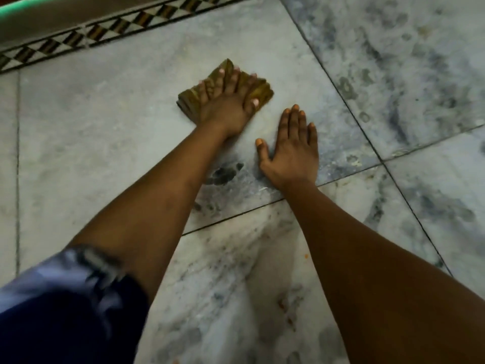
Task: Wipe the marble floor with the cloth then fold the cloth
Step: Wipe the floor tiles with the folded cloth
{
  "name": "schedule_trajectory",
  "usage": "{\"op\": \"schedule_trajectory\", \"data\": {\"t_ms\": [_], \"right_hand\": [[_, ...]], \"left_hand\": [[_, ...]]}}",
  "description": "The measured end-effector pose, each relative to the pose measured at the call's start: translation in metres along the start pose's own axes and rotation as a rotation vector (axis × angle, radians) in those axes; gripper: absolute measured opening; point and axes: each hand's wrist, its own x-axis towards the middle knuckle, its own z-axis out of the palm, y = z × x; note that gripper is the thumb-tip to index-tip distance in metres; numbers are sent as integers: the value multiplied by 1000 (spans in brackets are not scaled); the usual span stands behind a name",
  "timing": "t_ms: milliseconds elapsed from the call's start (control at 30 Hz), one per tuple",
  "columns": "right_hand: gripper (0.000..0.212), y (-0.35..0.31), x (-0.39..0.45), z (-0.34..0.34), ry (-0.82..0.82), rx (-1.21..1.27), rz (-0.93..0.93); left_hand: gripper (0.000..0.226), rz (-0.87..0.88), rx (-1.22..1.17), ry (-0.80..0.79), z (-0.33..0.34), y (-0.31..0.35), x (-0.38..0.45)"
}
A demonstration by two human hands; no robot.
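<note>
Nearest you, a blue sleeve (60,298) covers your left upper arm above the grey-veined white marble floor (420,74). Your right hand (291,148) lies flat on a tile, fingers straight and spread, holding nothing, just beside the cloth on its near right. Beyond it, your left hand (225,101) presses straight fingers down on the olive-green cloth, bunched into a thick pad (189,98), which rests on the same tile. Past the cloth runs a brown-and-white patterned border strip (78,40). Judging by the dark smudges (223,174) near the cloth, wiping is underway; folding remains.
</note>
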Motion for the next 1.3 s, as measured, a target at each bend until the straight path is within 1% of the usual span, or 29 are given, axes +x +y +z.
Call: {"op": "schedule_trajectory", "data": {"t_ms": [67, 133, 200, 300, 367, 400, 467, 533, 567, 600, 667, 733, 767, 833, 900, 1000, 1100, 1133, 1200, 1233, 1300], "right_hand": [[77, 0, 1, 0, 10, 4, 3], [81, -1, -1, 0, 15, 6, 6], [83, -1, 0, 1, 14, 3, 3], [83, 0, 0, 1, 11, 7, 8], [83, 0, 0, 1, 11, 3, 5], [83, 0, 0, 1, 12, 2, 5], [83, 0, 0, 2, 24, 13, 1], [83, 0, 0, 2, 34, 31, -7], [82, 0, 0, 2, 36, 37, -7], [82, 1, 0, 2, 35, 40, -7], [81, 1, 0, 3, 24, 28, -5], [81, 1, 0, 3, 21, 4, -5], [81, 1, 0, 3, 20, -1, -7], [81, 1, -1, 3, 14, 0, -10], [79, 1, 0, 4, 13, 3, -10], [75, 1, 1, 1, -8, -17, 2], [70, 0, 0, -1, -20, -11, 4], [70, 0, 1, -1, -24, -11, 5], [70, 0, 0, -2, -33, -17, 1], [70, 0, -1, -2, -35, -26, 0], [70, 0, -1, -3, -49, -33, 0]], "left_hand": [[55, 49, 11, 42, 11, 0, -25], [54, 56, 9, 60, 18, -6, -36], [54, 38, -8, 58, 15, -8, -23], [54, -1, -45, 13, 7, -5, 5], [54, -10, -45, 25, 7, -2, 11], [54, 13, -34, 43, 8, -2, 7], [57, 142, -1, 78, 12, -9, -17], [66, 288, -10, 97, 17, -28, -48], [71, 300, -27, 114, 17, -41, -56], [74, 256, -41, 141, 14, -55, -57], [74, 91, -45, 187, 7, -74, -36], [66, -54, -58, 177, -1, -73, 1], [62, -95, -64, 161, -4, -65, 18], [59, -115, -58, 130, -3, -45, 39], [59, -55, -40, 105, 4, -30, 28], [59, 74, 3, 107, 23, -25, -44], [59, 138, 7, 84, 30, -50, -126], [59, 119, 20, 61, 29, -64, -139], [61, 0, 58, 29, 21, -88, -140], [61, -80, 58, 11, 16, -91, -131], [59, -208, -33, -33, 5, -78, -99]]}}
